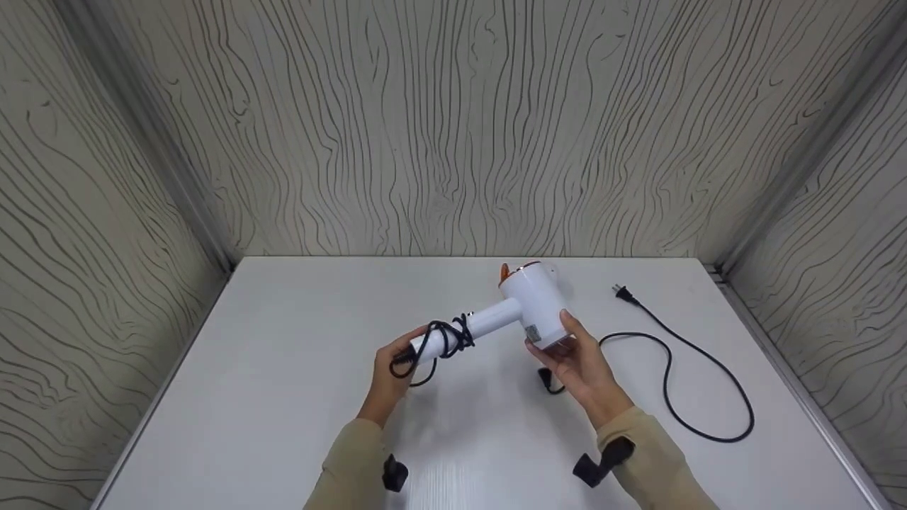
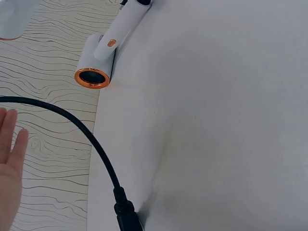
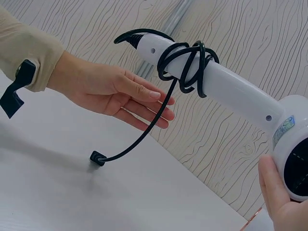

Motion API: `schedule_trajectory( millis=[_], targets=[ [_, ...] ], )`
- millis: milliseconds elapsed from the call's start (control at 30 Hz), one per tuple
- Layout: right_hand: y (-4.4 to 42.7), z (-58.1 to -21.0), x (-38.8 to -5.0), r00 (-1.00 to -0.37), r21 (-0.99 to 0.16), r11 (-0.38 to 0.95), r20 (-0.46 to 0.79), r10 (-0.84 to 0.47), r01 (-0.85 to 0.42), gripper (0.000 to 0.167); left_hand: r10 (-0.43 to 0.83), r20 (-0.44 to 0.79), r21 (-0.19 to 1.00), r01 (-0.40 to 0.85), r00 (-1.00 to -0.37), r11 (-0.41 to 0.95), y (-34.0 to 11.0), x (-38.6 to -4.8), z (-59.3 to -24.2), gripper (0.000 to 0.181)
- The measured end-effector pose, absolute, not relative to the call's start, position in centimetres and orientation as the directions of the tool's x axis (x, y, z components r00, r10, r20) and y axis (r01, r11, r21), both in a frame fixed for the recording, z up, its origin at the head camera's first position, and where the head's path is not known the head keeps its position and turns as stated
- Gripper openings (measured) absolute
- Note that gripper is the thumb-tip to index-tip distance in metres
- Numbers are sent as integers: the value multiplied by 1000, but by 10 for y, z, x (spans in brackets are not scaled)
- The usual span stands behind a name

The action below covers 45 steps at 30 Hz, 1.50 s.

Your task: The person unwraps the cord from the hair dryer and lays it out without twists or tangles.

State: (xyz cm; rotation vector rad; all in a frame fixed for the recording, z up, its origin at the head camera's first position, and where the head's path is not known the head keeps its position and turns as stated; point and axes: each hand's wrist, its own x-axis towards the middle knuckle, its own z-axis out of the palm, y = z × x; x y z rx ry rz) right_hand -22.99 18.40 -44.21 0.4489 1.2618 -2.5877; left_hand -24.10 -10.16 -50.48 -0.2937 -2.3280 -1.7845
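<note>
A white hair dryer [image 1: 538, 301] is held up above the table, with a black cord [image 1: 453, 338] wound round its handle. My right hand [image 1: 581, 368] grips the rear end of the barrel, thumb on one side and fingers on the other. Beside the handle's end is my left hand [image 3: 120, 94], fingers extended; in the right wrist view the hanging cord passes in front of them without being gripped. The cord's black plug [image 3: 97, 159] dangles over the table. In the left wrist view, a second white hair dryer [image 2: 98, 55] with an orange ring lies on the table.
On the right of the white table [image 1: 283, 319] a loose black cord curves round to a two-pin plug [image 1: 625, 294]. Wood-grain panels [image 1: 453, 127] stand behind and at both sides. The held dryer largely hides the second one in the head view.
</note>
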Motion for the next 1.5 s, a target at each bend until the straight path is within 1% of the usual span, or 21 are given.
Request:
schedule_trajectory(
  millis=[200,567,733,833,967,1033,1100,1267,1367,1500],
  targets=[
    [185,-444,-230,-923,-710,-616,-375,-83,343,70,61,210,955,218,-976,199,-104,-241,-501,27],
    [185,-447,-229,-919,-713,-606,-387,-78,352,68,110,209,963,224,-972,152,-108,-240,-498,31],
    [186,-448,-229,-911,-703,-612,-405,-73,362,67,133,225,964,240,-965,110,-110,-242,-499,27],
    [187,-448,-229,-911,-710,-603,-405,-72,363,67,115,213,969,225,-970,101,-113,-243,-498,23],
    [188,-449,-229,-917,-737,-573,-392,-70,358,67,80,176,976,185,-981,112,-116,-246,-493,22],
    [188,-449,-229,-921,-755,-550,-383,-70,356,66,68,181,975,188,-981,121,-117,-247,-490,22],
    [188,-450,-228,-924,-775,-523,-375,-71,354,66,61,190,971,197,-980,133,-119,-243,-478,20],
    [189,-452,-228,-929,-815,-459,-365,-66,353,65,13,222,951,219,-975,219,-117,-231,-448,16],
    [189,-452,-228,-931,-837,-420,-360,-60,351,65,-28,218,950,206,-976,234,-117,-236,-452,14],
    [189,-453,-227,-931,-860,-369,-363,-46,353,68,-50,243,947,226,-969,227,-119,-242,-461,14]
  ],
)
